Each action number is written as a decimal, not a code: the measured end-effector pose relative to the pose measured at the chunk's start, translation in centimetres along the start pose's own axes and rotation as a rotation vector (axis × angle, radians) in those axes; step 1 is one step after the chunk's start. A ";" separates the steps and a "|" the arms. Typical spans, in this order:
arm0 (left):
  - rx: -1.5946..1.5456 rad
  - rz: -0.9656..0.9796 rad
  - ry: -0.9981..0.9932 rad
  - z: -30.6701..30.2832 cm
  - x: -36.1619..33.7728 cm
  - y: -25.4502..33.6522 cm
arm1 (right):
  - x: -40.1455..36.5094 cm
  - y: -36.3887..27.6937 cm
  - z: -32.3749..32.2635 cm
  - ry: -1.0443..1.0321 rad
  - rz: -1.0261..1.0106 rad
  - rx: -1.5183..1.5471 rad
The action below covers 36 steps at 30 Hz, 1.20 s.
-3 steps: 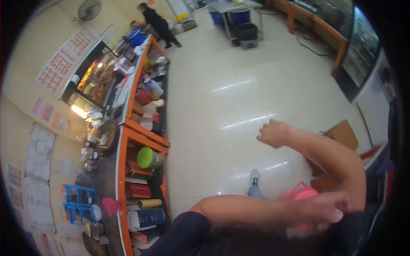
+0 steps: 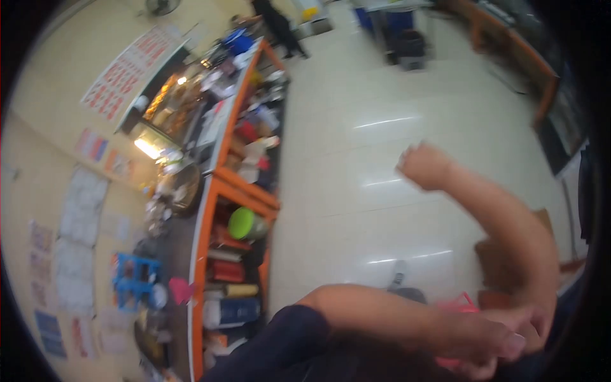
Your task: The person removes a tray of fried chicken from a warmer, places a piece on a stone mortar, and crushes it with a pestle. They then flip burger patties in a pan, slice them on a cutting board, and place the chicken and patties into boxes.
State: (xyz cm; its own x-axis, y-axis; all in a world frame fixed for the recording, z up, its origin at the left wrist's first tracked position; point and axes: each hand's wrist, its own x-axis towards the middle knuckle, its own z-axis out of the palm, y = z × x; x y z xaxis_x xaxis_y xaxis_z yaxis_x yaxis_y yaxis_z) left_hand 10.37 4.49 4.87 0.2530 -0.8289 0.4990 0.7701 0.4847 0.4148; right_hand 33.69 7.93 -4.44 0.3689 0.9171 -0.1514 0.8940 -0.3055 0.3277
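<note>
My left forearm reaches across the bottom of the view, and my left hand point(image 2: 493, 344) is closed at my right upper arm, near the sleeve edge. Its fingertips are blurred. My right arm is bent, with my right hand point(image 2: 425, 167) raised over the tiled floor point(image 2: 331, 165). The fingers of that hand are curled in, and nothing shows in them. A pink object point(image 2: 459, 304) is partly hidden behind my left forearm and hand.
An orange-framed counter point(image 2: 210, 254) with filled shelves runs along the left, holding a green-lidded container point(image 2: 242, 223). A blue rack point(image 2: 135, 280) stands on it. Another person point(image 2: 277, 25) is at its far end. A cardboard box point(image 2: 496, 264) sits at right, beyond my arm.
The view has turned, so the counter and floor have shifted right. My right hand appears slightly higher and farther right; my left hand remains at my right upper arm, slightly lower in view.
</note>
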 end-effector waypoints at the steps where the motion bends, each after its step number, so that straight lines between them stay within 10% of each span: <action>1: -0.285 0.100 -0.077 0.5 1.4 2.4 | 0.9 2.0 -1.6 0.007 -0.049 0.020; 9: -0.269 0.259 -0.183 -9.8 0.5 17.2 | 19.9 14.7 -5.8 0.164 -0.183 0.013; 36: 0.124 0.634 0.194 -22.1 -23.7 67.5 | 76.7 23.9 -12.6 0.541 -0.804 -0.130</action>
State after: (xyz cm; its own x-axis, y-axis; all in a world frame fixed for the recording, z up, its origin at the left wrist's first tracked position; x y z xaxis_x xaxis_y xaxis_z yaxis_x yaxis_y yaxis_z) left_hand 69.31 50.75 4.24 0.7435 -0.4026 0.5340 0.3678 0.9130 0.1763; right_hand 80.13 74.19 3.55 -0.5342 0.8430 0.0628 0.7808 0.4636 0.4189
